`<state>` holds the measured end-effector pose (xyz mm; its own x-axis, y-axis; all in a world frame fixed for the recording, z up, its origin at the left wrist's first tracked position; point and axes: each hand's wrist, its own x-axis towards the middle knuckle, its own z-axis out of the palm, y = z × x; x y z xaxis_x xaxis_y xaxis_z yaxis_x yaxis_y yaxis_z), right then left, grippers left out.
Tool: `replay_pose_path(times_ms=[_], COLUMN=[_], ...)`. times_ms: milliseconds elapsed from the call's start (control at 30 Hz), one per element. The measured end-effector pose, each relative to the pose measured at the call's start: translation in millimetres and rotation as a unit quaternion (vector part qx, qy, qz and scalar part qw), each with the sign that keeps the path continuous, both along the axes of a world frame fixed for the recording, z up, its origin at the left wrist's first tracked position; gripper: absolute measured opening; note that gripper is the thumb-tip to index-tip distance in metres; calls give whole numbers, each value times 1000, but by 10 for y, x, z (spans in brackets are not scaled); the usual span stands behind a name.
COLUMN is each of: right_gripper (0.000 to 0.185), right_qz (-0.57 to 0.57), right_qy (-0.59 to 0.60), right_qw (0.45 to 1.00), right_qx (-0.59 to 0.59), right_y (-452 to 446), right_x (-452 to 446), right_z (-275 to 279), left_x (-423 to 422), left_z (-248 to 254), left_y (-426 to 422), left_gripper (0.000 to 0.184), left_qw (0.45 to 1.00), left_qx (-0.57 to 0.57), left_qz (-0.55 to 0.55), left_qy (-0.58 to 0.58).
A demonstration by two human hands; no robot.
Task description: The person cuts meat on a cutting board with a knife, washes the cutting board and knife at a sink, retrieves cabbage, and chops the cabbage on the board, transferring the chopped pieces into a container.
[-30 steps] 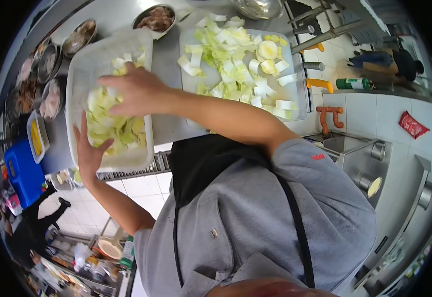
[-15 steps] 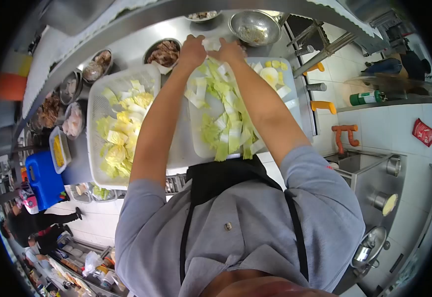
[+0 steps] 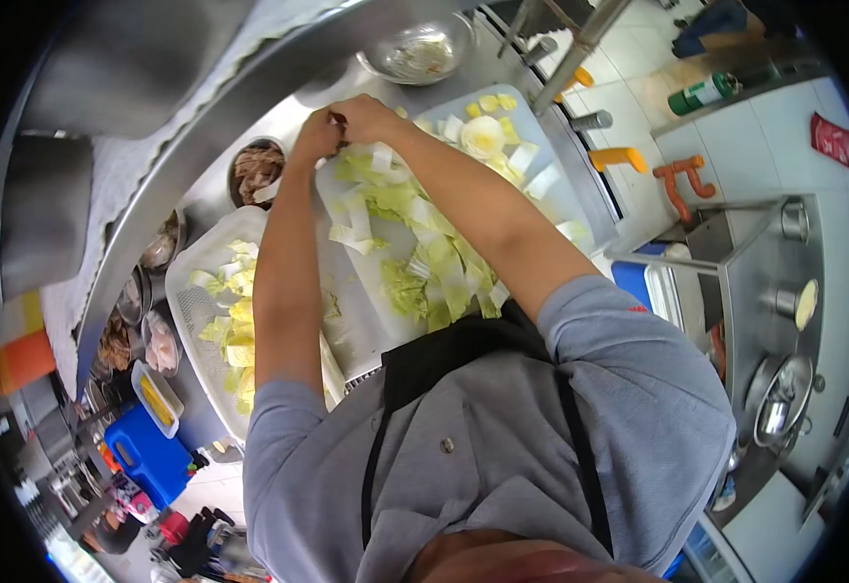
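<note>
My left hand (image 3: 318,136) and my right hand (image 3: 368,120) meet beyond the far left corner of a pale cutting board (image 3: 366,277). Both have curled fingers. A small dark spot shows between them, but what they hold, if anything, is hidden. Below my right forearm, cut napa cabbage pieces (image 3: 434,277) lie strewn over the board. Past that forearm, a round cabbage core piece (image 3: 483,138) sits among more cut bits. My left forearm passes over the edge of a white perforated basket (image 3: 187,291) with yellow-green cabbage in it.
A bowl of brown meat (image 3: 257,173) stands left of my hands, and a steel bowl (image 3: 419,51) behind them. A metal shelf edge (image 3: 167,146) curves overhead at left. Further left are a tray of yellow strips (image 3: 157,398) and a blue container (image 3: 147,455).
My view has turned and shifted. My hands have moved left from beside the steel bowl towards the meat bowl and come together. The whitish thing between them no longer shows.
</note>
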<state>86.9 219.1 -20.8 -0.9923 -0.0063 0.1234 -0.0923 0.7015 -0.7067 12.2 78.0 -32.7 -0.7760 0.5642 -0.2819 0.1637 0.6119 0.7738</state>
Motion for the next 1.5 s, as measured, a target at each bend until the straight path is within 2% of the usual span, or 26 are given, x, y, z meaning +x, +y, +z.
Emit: replay_pose_path(times_ms=[67, 100, 167, 200, 267, 333, 400, 467, 533, 600, 633, 667, 700, 733, 800, 867, 933, 1000, 1067, 1100, 1133, 1167, 1233, 1300, 1367, 1500], right_gripper=[28, 28, 27, 27, 27, 35, 49, 56, 64, 60, 60, 55, 50, 50, 40, 40, 41, 41, 33, 37, 39, 41, 38, 22, 18, 12], right_qz=[26, 19, 47, 46, 166, 21, -97, -74, -50, -92, -84, -48, -9, -2, 70, 9, 56, 67, 67, 5, -60, -120, -175, -156, -137, -79], right_qy=[-6, 11, 30, 25, 126, 79, 55, 5, -44, 18, 21, 15, 2, -1, -36, -38, -6, -7, -25, 73, 152, 225, 5, -99, -134, -116], right_qw=[1000, 1000, 998, 998, 977, 992, 968, 976, 981, 993, 994, 980, 899, 899, 721, 706, 821, 829, 966, 993, 984, 937, 831, 769, 760, 785], right_qx=[-10, 10, 23, 22, -50, -97, 225, 204, 183, 65, 67, -192, -439, -437, -689, -707, -568, -555, -249, -90, 75, 238, 528, 612, 621, 604], right_y=[-34, -40, -54, 34, 271, 696, 957, 1138, 1211, 1231, 1207, 1191, 1159, 1073, 804, 600, 509, 482, 561, 667, 941, 1275, 1738, 2061, 2256, 2397], right_x=[285, 414, 801, 1006, 1393, 1578, 1844, 1811, 1851, 1889, 1920, 1958, 2015, 2096, 2258, 2275, 2304, 2362, 2518, 2669, 2737, 2789, 2954, 3046, 2939, 3129], right_z=[145, 207, 254, 317, 456, 309, 435, 156, 66, 107, 176, 240, 286, 390, 637, 679, 656, 585, 688, 795, 739, 682, 833, 651, 399, 612], left_x=[158, 268, 754, 980, 1398, 1758, 2001, 2117, 2204, 2184, 2168, 2177, 2228, 2316, 2476, 2588, 2645, 2688, 2737, 2785, 2838, 2904, 3105, 3255, 3310, 3461], left_z=[94, 183, 408, 399, 391, 464, 544, 685, 865, 948, 987, 1009, 995, 1023, 1070, 1163, 1148, 1062, 989, 957, 940, 935, 960, 904, 717, 222], left_y=[-116, -116, -175, -209, -301, -368, -387, -346, -219, -161, -132, -111, -47, 53, 216, 252, 202, 100, -17, -66, -111, -149, -31, 194, 635, 1278], left_gripper=[27, 27, 28, 28, 36, 39, 43, 50, 49, 49, 48, 48, 48, 48, 51, 51, 51, 50, 47, 48, 48, 46, 45, 43, 39, 38], left_qw=[992, 992, 992, 992, 983, 973, 958, 933, 924, 911, 926, 934, 963, 963, 950, 936, 918, 916, 926, 935, 942, 958, 958, 958, 910, 893], left_qx=[116, 117, -19, -20, 29, -13, -54, -145, -129, -112, -28, 57, 76, 76, 310, 342, 371, 377, 350, 331, 310, 266, 275, 246, 264, 199], left_qz=[-42, -46, -87, -88, -142, -166, -187, -152, -97, -34, -22, -10, 20, 27, 38, 42, 40, 69, 82, 105, 126, 106, 58, -45, -144, -204], left_qy=[-22, -25, 93, 88, 110, 159, 210, 293, 346, 395, 376, 353, 256, 257, -20, -77, -136, -118, -117, -75, -32, 33, 59, 140, 284, 349])
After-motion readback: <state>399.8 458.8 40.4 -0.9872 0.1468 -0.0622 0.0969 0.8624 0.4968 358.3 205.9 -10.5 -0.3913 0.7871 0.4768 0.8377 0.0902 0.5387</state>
